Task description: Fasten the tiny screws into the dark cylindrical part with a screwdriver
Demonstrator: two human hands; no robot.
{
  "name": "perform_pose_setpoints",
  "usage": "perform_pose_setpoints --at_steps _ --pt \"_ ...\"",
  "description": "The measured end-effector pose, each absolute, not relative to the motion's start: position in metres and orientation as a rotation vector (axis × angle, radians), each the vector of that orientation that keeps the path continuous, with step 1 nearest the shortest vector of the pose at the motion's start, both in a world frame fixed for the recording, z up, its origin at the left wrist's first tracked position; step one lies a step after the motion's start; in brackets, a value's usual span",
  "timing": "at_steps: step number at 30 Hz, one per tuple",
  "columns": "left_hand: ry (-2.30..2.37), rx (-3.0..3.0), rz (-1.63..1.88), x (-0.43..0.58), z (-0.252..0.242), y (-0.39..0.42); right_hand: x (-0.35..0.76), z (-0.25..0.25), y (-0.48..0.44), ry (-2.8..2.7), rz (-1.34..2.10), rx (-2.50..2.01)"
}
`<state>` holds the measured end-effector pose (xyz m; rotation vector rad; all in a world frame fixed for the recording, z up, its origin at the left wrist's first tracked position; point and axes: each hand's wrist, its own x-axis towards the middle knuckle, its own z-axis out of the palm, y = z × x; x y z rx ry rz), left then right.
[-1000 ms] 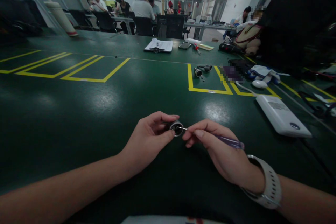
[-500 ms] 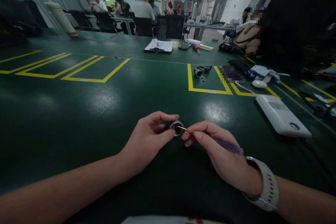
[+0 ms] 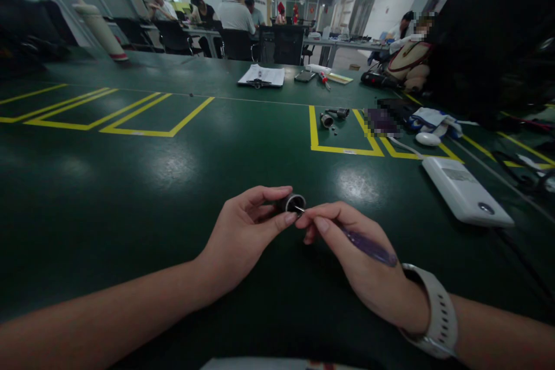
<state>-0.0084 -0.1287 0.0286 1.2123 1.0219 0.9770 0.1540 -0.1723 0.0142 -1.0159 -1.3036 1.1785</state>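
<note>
Thumb and fingers of my left hand grip a small, round metal connector shell, its open end tilted toward the right. In my right hand is a screwdriver with a see-through purple handle, held much like a pen. The thin metal shaft reaches into the shell's opening. Where its tip sits inside is hidden. A pale watch is on my right wrist.
Similar metal connector parts and tiny pieces lie within a yellow taped box beyond my hands. To the right is a white power bank with a cable. A clipboard and a phone lie farther back. Several people sit at tables behind.
The shell has turned and shifted slightly right in my left hand. My right hand has moved a little left, closer to the shell, and the screwdriver handle now tilts more steeply.
</note>
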Motion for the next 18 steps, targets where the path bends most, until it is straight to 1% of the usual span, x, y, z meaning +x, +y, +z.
perform_pose_setpoints --at_steps 2,3,4,8,10,14,18 --pt "1.017 1.198 1.007 -0.009 0.029 -0.129 0.154 0.016 -0.174 -1.451 1.042 -1.047" --pt "1.013 1.192 1.018 -0.01 0.029 -0.129 0.154 0.016 -0.174 -1.459 1.036 -1.032" --pt "1.008 1.186 1.022 -0.01 0.029 -0.129 0.154 0.016 -0.173 -1.414 1.079 -0.999" --pt "0.975 1.14 0.988 -0.012 0.029 -0.127 0.153 0.016 -0.165 -0.997 1.452 -0.832" --pt "0.961 1.103 0.987 -0.012 0.029 -0.126 0.153 0.017 -0.162 -0.828 1.58 -0.784" --pt "0.95 1.042 1.006 -0.01 0.028 -0.124 0.154 0.019 -0.159 -0.642 1.705 -0.769" --pt "0.957 1.009 1.014 -0.01 0.027 -0.124 0.155 0.018 -0.159 -0.55 1.747 -0.768"
